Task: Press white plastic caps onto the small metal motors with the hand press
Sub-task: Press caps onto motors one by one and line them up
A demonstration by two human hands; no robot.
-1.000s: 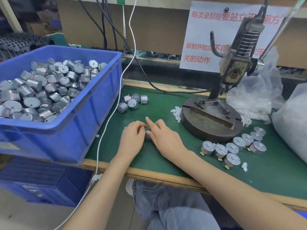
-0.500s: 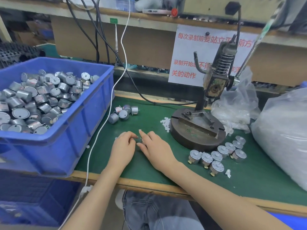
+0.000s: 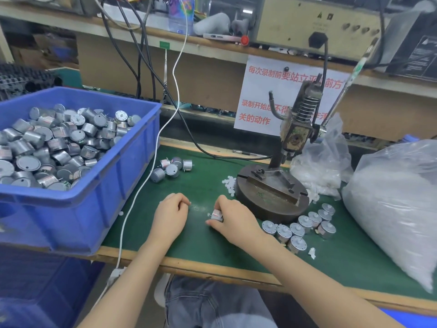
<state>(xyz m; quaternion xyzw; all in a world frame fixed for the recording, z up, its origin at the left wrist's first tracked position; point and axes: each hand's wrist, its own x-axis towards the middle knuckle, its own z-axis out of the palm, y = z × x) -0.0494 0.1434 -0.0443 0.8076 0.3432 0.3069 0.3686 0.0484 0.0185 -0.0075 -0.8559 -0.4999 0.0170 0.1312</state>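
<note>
Half a second ago we saw the two hands touching, fingertips together over something small on the bench [image 3: 354, 252]. Now they have drawn apart, leaving a strip of green mat between them, and the view has swung up to take in more of the shelf above.

The right hand [image 3: 236, 221] grips a single motor [image 3: 216, 214]. Its fingers [image 3: 222, 202] curl over the top of the can and the thumb sits underneath, so the motor lies on its side, low over the mat, with the thin shaft pointing towards the left hand [image 3: 171, 215]. The left hand rests on the mat with its fingers curled in tight. There is a pale speck at the fingertips, but we cannot tell whether they pinch a cap or nothing at all.

A small heap of white caps [image 3: 229, 183] lies just beside the round base of the hand press [image 3: 272, 192], which stands behind the right hand. In front of the base, to the right, a row of motors [image 3: 305, 224] stands upright. A few loose motors [image 3: 170, 168] lie near the blue bin [image 3: 78, 209], which is heaped with more. A bulging plastic bag [image 3: 392, 197] sits at the right end of the bench.
</note>
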